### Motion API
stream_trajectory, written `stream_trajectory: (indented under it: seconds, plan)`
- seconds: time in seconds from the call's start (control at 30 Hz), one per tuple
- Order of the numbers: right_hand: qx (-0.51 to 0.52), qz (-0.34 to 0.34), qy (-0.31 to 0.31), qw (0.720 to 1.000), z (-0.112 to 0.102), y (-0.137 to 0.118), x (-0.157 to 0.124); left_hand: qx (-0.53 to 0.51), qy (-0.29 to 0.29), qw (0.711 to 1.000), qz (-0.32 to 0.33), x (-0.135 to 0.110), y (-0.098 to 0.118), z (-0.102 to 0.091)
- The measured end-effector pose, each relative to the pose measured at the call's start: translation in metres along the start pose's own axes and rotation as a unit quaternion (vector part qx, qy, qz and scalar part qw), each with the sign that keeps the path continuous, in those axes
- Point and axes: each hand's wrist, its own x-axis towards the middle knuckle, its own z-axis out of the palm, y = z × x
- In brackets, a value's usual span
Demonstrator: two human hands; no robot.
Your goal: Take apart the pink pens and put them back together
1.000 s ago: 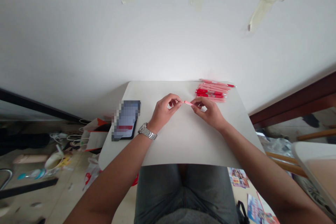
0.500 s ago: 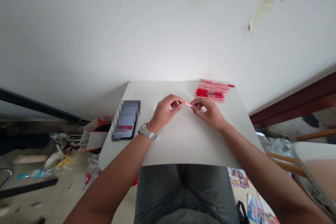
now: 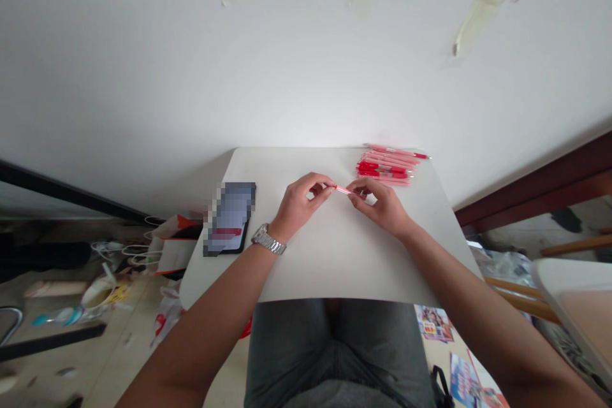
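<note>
Both of my hands meet over the middle of a small white table (image 3: 325, 255). My left hand (image 3: 301, 201), with a metal watch on its wrist, pinches one end of a pink pen (image 3: 343, 189). The other end of that pen is gripped by my right hand (image 3: 380, 204), fingers curled round it. The pen runs level between the two hands, just above the tabletop. A pile of several pink and red pens (image 3: 388, 166) lies at the table's far right corner, beyond my right hand.
A dark phone (image 3: 230, 218) lies at the table's left edge. A white wall stands right behind the table. Bags, cables and bottles litter the floor at left. Magazines (image 3: 435, 324) lie on the floor at right, near a chair (image 3: 574, 293).
My hands and the pen stay almost where they were; the left fingertips shift slightly on the pen's end. Nothing else moved.
</note>
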Motion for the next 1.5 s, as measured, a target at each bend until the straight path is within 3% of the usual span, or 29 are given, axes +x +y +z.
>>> stream_trajectory:
  seconds: [0.77, 1.1, 1.5]
  plan:
    - [0.022, 0.013, -0.035, 0.999, 0.001, 0.0, 0.001, -0.017, -0.03, 0.999, 0.026, -0.001, 0.008, -0.001]
    - [0.116, 0.081, -0.005, 0.99, 0.002, 0.0, 0.0, 0.014, -0.004, 0.999, 0.041, 0.001, 0.01, -0.005]
    - [0.123, 0.086, 0.029, 0.988, 0.005, 0.009, 0.001, 0.036, 0.074, 0.997, 0.008, 0.001, 0.005, -0.009]
